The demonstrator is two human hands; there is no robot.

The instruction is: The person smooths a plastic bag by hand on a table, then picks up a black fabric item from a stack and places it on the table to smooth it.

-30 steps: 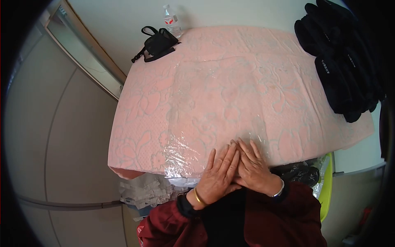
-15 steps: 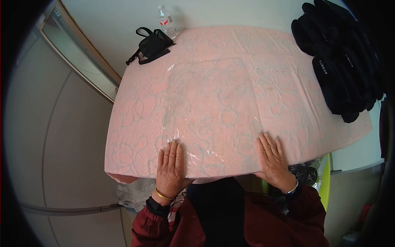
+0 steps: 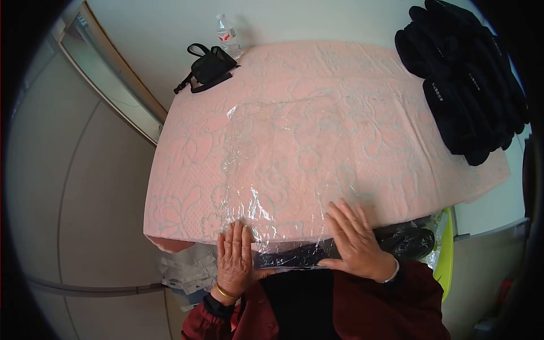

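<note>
A clear plastic sheet or bag (image 3: pixel 292 198) lies flat on the pink patterned tablecloth (image 3: pixel 184 144), and its near end hangs past the table edge in front of my body. My left hand (image 3: pixel 234 255) rests at the sheet's near left side, fingers straight and side by side, thumb out at the near edge. On the near right side, my right hand (image 3: pixel 357 243) is spread with its fingertips over the tabletop and its thumb pointing left across the plastic. Glare and creases run along the left part of the sheet.
A black pouch with straps (image 3: pixel 212 69) and a plastic water bottle (image 3: pixel 228 37) stand at the back left. Black lettered textile items (image 3: pixel 464 90) are piled at the right. Below the front edge are black plastic (image 3: pixel 411 241) and a lime-green container rim (image 3: pixel 446 260).
The plastic has slid toward me, and its near end now overhangs the table edge. My left hand has come closer to my body; my right hand has shifted left and spread its thumb.
</note>
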